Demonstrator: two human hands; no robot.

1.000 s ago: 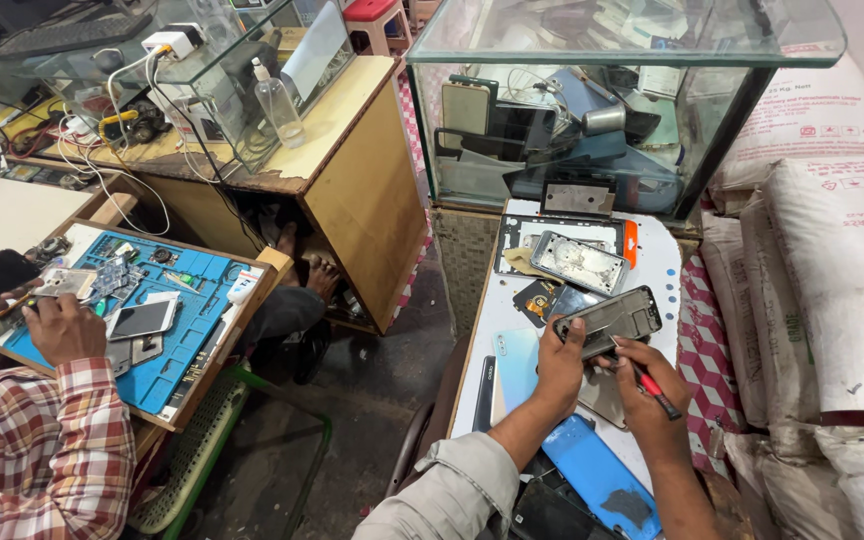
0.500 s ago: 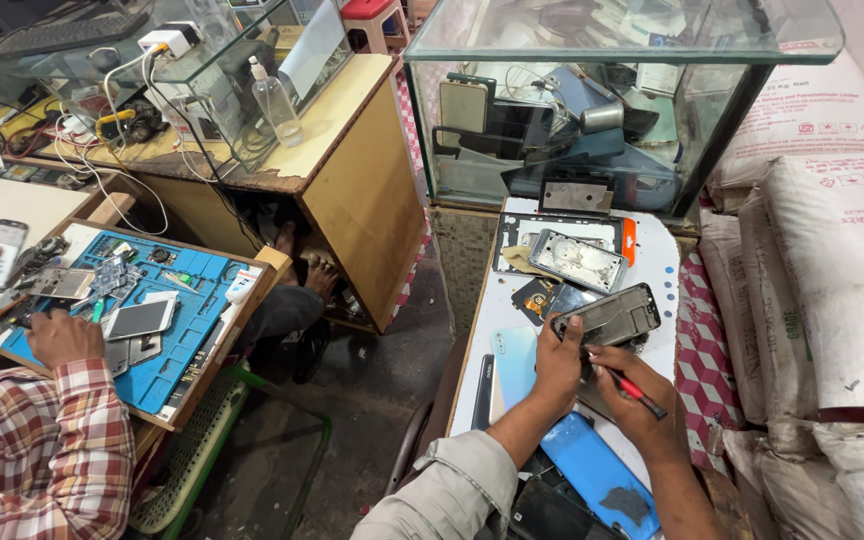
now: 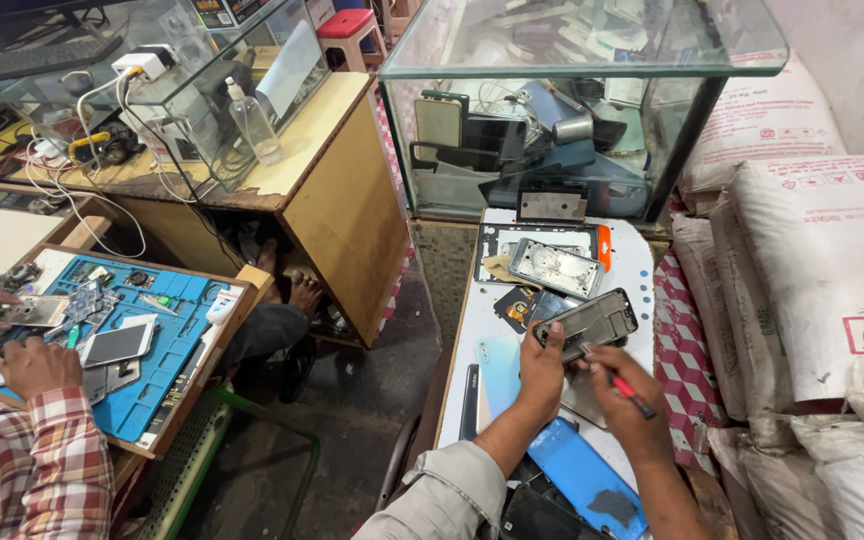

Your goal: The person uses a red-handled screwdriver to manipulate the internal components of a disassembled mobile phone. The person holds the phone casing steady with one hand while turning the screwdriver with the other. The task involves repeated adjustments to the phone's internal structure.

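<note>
The left hand [image 3: 542,368] is closed around the lower end of an opened phone frame [image 3: 588,322], a dark, stripped body held tilted just above the middle of a narrow white worktop [image 3: 635,262]. The right hand [image 3: 620,395] is curled shut on a slim red-tipped tool [image 3: 628,387], its point touching the near edge of the phone frame. On the worktop's far end lie a white phone housing [image 3: 537,240] and, overlapping it, a silver back cover [image 3: 555,268]; a small grey metal plate [image 3: 552,205] stands at the far edge against a glass display case [image 3: 572,110] full of phone parts. Just beside the left hand, toward the far side, rests a dark phone with a yellow patch [image 3: 522,305], and a pale blue phone back [image 3: 497,365] lies along the worktop's left edge. A bright blue phone cover [image 3: 582,475] sits at the near edge under the forearms. White woven sacks [image 3: 832,280] are stacked along the right side. Well apart on the left, another person in a checked sleeve [image 3: 37,460] works at a blue repair mat [image 3: 167,345] strewn with phones and circuit boards, beside a wooden counter [image 3: 337,185] carrying a clear bottle [image 3: 252,125].
</note>
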